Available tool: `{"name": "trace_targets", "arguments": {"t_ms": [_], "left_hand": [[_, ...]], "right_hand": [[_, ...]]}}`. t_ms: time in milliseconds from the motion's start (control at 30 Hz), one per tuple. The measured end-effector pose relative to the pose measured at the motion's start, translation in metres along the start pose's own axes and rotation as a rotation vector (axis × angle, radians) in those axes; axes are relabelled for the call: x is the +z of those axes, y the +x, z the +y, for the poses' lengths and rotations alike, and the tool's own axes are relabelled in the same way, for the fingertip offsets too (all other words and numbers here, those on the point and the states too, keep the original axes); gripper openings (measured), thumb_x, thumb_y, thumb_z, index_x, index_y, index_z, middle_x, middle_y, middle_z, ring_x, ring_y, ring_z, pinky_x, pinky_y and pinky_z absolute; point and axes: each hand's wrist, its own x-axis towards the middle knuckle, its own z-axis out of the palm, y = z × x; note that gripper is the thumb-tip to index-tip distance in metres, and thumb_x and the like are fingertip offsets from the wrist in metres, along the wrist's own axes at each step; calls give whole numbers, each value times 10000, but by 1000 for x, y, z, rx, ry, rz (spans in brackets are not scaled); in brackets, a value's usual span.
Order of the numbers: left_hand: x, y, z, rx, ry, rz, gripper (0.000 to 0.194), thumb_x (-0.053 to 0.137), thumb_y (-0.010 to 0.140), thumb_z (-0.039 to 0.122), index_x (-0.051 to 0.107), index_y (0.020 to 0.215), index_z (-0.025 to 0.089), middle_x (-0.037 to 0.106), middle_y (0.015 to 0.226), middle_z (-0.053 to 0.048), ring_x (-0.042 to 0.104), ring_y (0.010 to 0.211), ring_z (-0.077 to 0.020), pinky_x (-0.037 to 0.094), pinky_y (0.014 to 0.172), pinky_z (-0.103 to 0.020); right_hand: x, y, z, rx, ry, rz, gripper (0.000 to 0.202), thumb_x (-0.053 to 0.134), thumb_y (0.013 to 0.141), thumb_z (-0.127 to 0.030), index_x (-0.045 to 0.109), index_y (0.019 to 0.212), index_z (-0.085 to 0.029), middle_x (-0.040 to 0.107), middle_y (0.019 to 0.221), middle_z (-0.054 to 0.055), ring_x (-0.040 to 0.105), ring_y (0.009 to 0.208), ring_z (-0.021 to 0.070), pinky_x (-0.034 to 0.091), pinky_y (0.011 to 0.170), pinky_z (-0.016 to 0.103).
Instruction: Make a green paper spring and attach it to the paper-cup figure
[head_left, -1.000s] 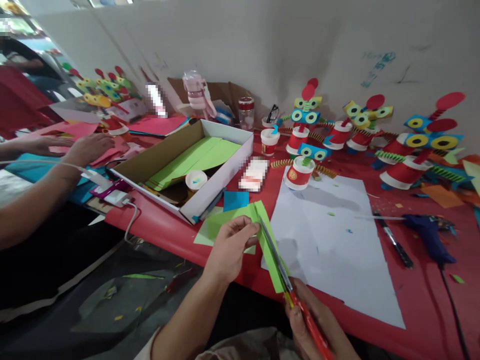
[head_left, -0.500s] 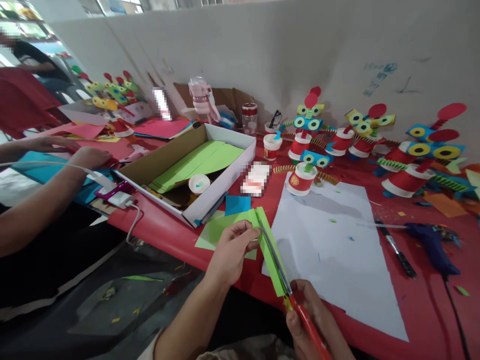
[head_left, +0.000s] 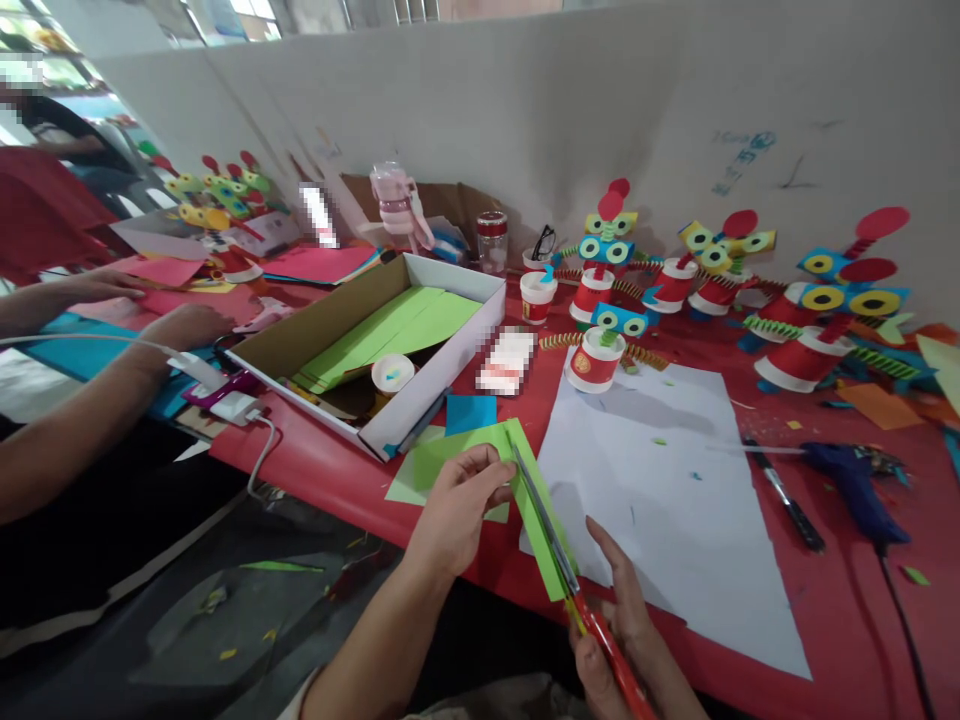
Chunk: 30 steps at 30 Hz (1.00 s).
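Note:
Green paper is pinched at its upper end between the thumb and fingers of my left hand. Scissors with red handles are gripped in my right hand, whose index finger is stretched out. Their blades lie lengthwise along the green strip. Under my left hand, a light green sheet rests at the table's front edge beside a small blue paper square. White paper spreads to the right of the scissors.
A white box holds green sheets and a paper cup. Paper-cup figures stand behind the white paper. A blue glue gun and a black pen lie at the right. Another person's arms reach in from the left.
My right index finger has lifted and straightened away from the scissors. The whole view has shifted slightly. The co-worker's hands have moved a little.

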Motion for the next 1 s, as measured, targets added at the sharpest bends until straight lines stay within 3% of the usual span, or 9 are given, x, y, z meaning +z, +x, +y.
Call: {"name": "trace_targets", "arguments": {"t_ms": [367,500,600,1000], "left_hand": [[-4,0,0,-6,18,-88,192,732,653,228,563,583,168,510,637,26,491,632,-93,446,607,-198],[-2,0,4,14,-10,-29,239,748,654,287,548,579,181,509,652,32,495,632,-99,463,604,-209],[-1,1,5,29,-19,21,263,767,631,290,536,572,181,490,637,40,479,616,-92,462,590,-200],[2,0,3,33,21,-10,274,764,636,272,523,562,164,486,615,39,475,613,-82,453,592,-191]], "right_hand": [[0,-5,-8,-28,-68,-36,937,681,725,-565,258,1477,-197,465,542,-79,426,427,101,367,423,213],[-1,-6,-6,-41,-82,-38,932,683,732,-544,253,1476,-181,466,533,-83,442,437,103,371,434,209],[-2,-7,-6,-30,-89,-44,924,693,729,-528,264,1472,-187,482,542,-79,459,435,103,374,433,206],[-1,-15,-9,-49,-100,-31,800,607,790,-559,319,1470,-253,515,561,-37,488,458,153,415,464,263]]}}
